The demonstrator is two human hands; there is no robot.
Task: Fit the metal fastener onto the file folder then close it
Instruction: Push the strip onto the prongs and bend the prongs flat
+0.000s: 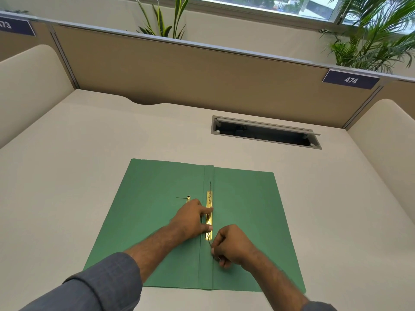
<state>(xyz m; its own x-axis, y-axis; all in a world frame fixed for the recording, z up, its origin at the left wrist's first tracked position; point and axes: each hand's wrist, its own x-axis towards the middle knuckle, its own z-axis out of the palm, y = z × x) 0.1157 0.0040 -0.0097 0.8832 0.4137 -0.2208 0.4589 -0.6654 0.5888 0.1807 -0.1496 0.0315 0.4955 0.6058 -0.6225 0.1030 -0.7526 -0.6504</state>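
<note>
A green file folder (pixel 244 209) lies open and flat on the desk. A gold metal fastener bar (pixel 209 202) runs along its centre fold, with a thin prong standing up at its far end. My left hand (pixel 190 218) presses on the bar with index finger and thumb. My right hand (pixel 231 245) pinches the thin near prong of the fastener just below the bar's near end. A second small gold fastener piece (pixel 188 198) with a thin prong lies on the left flap, just beyond my left hand.
The cream desk (pixel 89 176) is ringed by tan partition panels (pixel 179 70). An open cable slot (pixel 265 132) is set into the desk behind the folder on the right. Plants stand beyond the partition.
</note>
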